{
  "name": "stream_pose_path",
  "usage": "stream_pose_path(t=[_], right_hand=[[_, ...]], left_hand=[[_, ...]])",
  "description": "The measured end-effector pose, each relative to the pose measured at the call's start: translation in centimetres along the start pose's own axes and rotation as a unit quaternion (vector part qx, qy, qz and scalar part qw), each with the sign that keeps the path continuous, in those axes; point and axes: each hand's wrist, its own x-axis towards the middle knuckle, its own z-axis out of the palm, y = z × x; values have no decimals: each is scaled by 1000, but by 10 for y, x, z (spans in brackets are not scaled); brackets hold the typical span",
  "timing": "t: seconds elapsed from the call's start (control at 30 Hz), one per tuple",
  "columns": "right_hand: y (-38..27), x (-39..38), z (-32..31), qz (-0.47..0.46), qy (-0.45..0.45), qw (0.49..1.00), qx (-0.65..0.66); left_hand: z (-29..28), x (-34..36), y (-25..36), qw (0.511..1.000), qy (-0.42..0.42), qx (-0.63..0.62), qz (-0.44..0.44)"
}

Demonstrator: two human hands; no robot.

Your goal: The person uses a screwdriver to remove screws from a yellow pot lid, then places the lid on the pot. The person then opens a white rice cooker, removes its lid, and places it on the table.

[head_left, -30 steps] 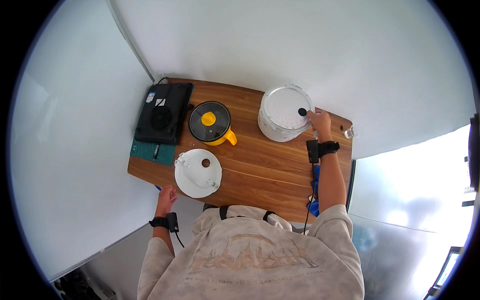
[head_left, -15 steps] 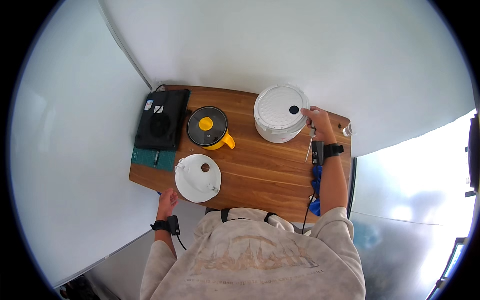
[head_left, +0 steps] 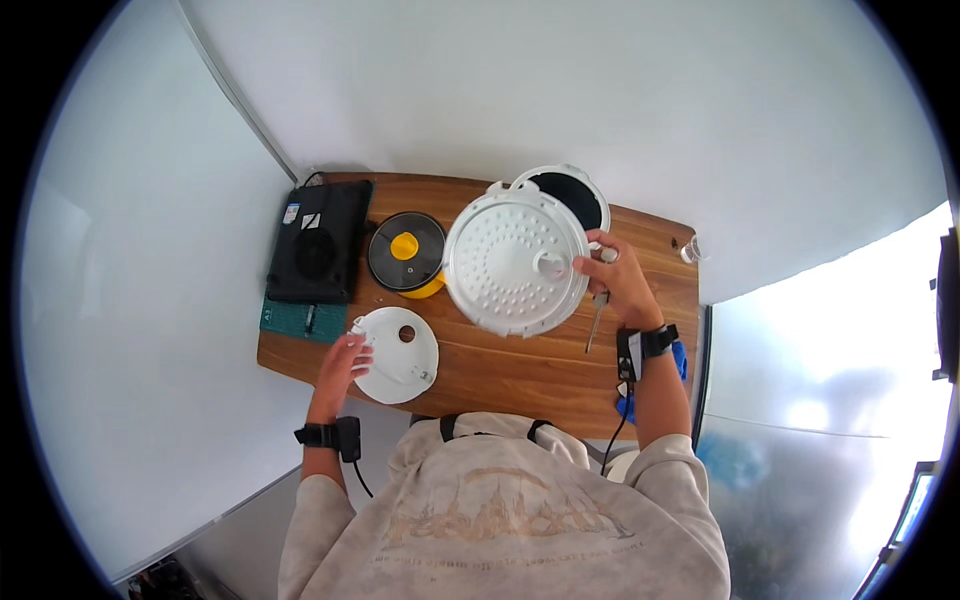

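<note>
My right hand (head_left: 622, 280) grips the edge of a round white rice cooker lid (head_left: 510, 262), raised and tilted so its dimpled face shows. A thin screwdriver (head_left: 596, 322) is also tucked in that hand, its shaft pointing down. Behind the lid stands the white rice cooker (head_left: 606, 208), uncovered, its dark inside partly hidden. My left hand (head_left: 345, 362) is open at the left edge of a round white plastic cover (head_left: 395, 375) with a hole, lying on the table. Whether its fingers touch the cover I cannot tell.
A yellow electric pot (head_left: 408, 250) with a dark lid stands left of the raised lid. Farther left, a black flat appliance (head_left: 318, 245) rests on a green cutting mat (head_left: 283, 316). A clear glass (head_left: 691, 250) is at the wooden table's (head_left: 500, 375) right end, with blue cloth (head_left: 680, 360) behind my forearm.
The lid has come off the rice cooker and moved left and nearer in my right hand, its underside now showing. My left hand has moved up to the white cover's edge.
</note>
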Motion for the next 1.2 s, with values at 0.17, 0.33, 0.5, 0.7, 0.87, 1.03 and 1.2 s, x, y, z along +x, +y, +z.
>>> stream_pose_path(t=[0.17,0.33,0.5,0.7,0.87,1.03,1.2], right_hand=[[21,-39,12,46,-46,996,59],[51,-62,6,113,-50,986,110],[71,-79,7,97,-16,995,20],[104,-86,-6,133,39,990,-27],[142,-81,-16,211,34,967,-140],[183,-68,-27,245,22,962,-116],[210,-60,-30,254,44,958,-126]], left_hand=[[71,-18,85,987,-154,45,15],[109,-13,93,973,-226,53,14],[123,7,75,968,-226,111,-10],[127,27,45,962,-256,66,-75],[133,51,3,949,-289,58,-109],[145,68,-44,964,-226,107,-89],[150,81,-72,959,-220,146,-98]])
